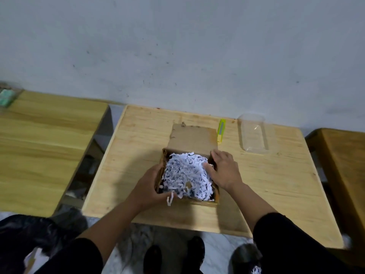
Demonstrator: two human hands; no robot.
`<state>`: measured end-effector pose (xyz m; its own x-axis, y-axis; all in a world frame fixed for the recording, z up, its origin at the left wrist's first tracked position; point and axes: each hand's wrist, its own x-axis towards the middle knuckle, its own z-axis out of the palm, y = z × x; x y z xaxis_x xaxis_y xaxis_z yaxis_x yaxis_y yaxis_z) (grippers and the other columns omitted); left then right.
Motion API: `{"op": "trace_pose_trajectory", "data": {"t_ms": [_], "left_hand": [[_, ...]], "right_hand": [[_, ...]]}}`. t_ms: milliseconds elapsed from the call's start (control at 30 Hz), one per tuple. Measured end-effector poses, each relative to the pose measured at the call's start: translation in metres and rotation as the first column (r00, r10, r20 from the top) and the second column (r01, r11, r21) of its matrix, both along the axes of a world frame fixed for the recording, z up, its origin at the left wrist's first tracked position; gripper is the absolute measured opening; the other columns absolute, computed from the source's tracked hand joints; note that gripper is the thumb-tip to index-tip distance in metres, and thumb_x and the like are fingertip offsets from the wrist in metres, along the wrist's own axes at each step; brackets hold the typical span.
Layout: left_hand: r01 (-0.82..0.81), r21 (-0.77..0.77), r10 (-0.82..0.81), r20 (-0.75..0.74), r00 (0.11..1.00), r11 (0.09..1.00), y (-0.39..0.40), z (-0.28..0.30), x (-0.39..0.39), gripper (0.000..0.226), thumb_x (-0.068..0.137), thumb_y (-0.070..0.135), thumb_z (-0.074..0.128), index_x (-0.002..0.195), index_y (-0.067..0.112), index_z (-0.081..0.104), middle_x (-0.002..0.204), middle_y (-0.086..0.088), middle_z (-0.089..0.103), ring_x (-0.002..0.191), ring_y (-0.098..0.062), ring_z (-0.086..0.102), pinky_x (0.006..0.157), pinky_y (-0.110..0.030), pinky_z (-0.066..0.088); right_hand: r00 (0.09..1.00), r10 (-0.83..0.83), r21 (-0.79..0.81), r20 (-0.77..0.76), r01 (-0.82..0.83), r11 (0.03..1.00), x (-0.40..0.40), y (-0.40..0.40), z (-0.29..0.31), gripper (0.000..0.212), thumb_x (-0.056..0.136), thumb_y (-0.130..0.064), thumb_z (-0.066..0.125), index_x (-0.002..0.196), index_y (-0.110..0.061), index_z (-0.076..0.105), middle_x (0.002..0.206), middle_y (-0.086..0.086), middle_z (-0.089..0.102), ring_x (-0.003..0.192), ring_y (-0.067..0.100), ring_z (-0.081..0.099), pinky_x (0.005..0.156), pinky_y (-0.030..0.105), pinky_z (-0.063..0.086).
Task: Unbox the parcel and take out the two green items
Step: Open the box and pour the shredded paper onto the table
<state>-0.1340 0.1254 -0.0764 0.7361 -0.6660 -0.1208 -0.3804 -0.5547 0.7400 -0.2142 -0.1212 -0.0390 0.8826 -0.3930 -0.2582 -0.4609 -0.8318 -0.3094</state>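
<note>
An open cardboard parcel (192,140) stands in the middle of the small wooden table (276,184), its far flap folded back. White shredded paper (185,175) fills it to the brim, and no green item shows inside. My left hand (147,186) grips the box's near left corner. My right hand (224,168) rests on the right wall, fingers spread, thumb touching the shreds. A few strips hang over the near edge.
A yellow-green box cutter (221,131) lies just behind the parcel on the right. A clear plastic container (254,134) sits at the table's far right. Another wooden table (43,147) stands left, with a green-filled clear box (7,96) at its far corner. A black bag (29,232) lies on the floor.
</note>
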Motion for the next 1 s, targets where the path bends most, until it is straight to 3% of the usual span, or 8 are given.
{"op": "trace_pose_trajectory", "data": {"t_ms": [67,133,233,367,433,567,700,1000], "left_hand": [[0.053,0.006,-0.053,0.093,0.994,0.999,-0.006,0.004,0.002,0.098,0.065,0.053,0.075,0.143,0.021,0.025,0.148,0.001,0.033,0.134,-0.009,0.031,0.108,-0.026,0.031],[0.158,0.035,-0.162,0.152,0.975,0.987,-0.019,0.011,0.004,0.098,0.069,0.051,0.069,0.146,0.017,0.019,0.153,0.003,0.018,0.141,-0.010,0.018,0.113,-0.029,0.027],[0.292,0.195,-0.317,0.111,0.942,0.936,-0.043,0.010,0.005,0.104,0.073,0.040,0.073,0.147,0.016,0.004,0.158,-0.004,0.003,0.146,-0.019,0.004,0.115,-0.037,0.026],[0.228,0.321,-0.251,0.032,0.968,0.919,-0.067,0.005,0.002,0.113,0.075,0.036,0.073,0.146,0.022,-0.014,0.156,-0.012,-0.014,0.145,-0.027,0.001,0.115,-0.039,0.025],[0.191,0.359,-0.223,0.049,0.973,0.913,-0.073,-0.001,0.000,0.119,0.074,0.027,0.075,0.143,0.026,-0.021,0.156,-0.013,-0.017,0.145,-0.030,0.000,0.114,-0.039,0.027],[0.144,0.356,-0.192,0.103,0.976,0.924,-0.077,-0.016,0.004,0.118,0.073,0.021,0.076,0.144,0.026,-0.017,0.156,-0.014,-0.005,0.142,-0.032,0.014,0.109,-0.039,0.035],[0.147,0.266,-0.179,0.098,0.979,0.953,-0.080,-0.010,0.004,0.096,0.081,0.034,0.066,0.148,0.017,-0.001,0.152,-0.015,0.017,0.137,-0.029,0.023,0.111,-0.032,0.024],[0.097,0.186,-0.112,0.069,0.991,0.978,-0.076,-0.019,0.006,0.079,0.081,0.037,0.064,0.145,0.019,0.021,0.133,-0.013,0.047,0.120,-0.029,0.044,0.101,-0.035,0.037]], "right_hand": [[0.990,0.116,-0.077,0.077,-0.110,0.991,-0.001,0.001,0.007,0.074,0.084,-0.063,0.039,0.139,-0.014,0.037,0.146,0.007,0.039,0.134,0.027,0.029,0.107,0.039,0.030],[0.968,0.226,-0.026,0.112,-0.225,0.974,-0.003,0.004,0.013,0.088,0.074,-0.073,0.039,0.138,-0.012,0.039,0.142,0.008,0.043,0.131,0.026,0.033,0.107,0.034,0.030],[0.950,0.312,0.114,0.017,-0.312,0.943,-0.006,0.009,0.007,0.089,0.074,-0.057,0.063,0.144,-0.015,0.027,0.152,0.007,0.028,0.139,0.023,0.023,0.113,0.029,0.022],[0.953,0.287,0.255,-0.095,-0.255,0.933,-0.004,0.014,-0.003,0.108,0.069,-0.039,0.077,0.148,-0.022,0.006,0.157,0.007,0.006,0.144,0.024,0.010,0.115,0.031,0.019],[0.953,0.281,0.270,-0.115,-0.242,0.932,0.000,0.016,-0.008,0.116,0.066,-0.036,0.080,0.148,-0.024,0.000,0.157,0.007,0.005,0.143,0.026,0.014,0.115,0.033,0.024],[0.931,0.319,0.159,-0.179,-0.293,0.943,0.012,0.024,-0.016,0.113,0.070,-0.035,0.076,0.147,-0.028,-0.006,0.148,0.018,0.020,0.131,0.038,0.034,0.104,0.044,0.040],[0.947,0.270,0.135,-0.172,-0.249,0.959,0.019,0.030,-0.023,0.097,0.077,-0.027,0.069,0.147,-0.026,0.001,0.144,0.017,0.026,0.132,0.039,0.025,0.106,0.047,0.034],[0.973,0.219,0.239,-0.068,-0.198,0.951,0.023,0.024,-0.026,0.080,0.074,-0.034,0.068,0.139,-0.021,0.024,0.128,0.015,0.045,0.120,0.034,0.041,0.102,0.041,0.038]]}}
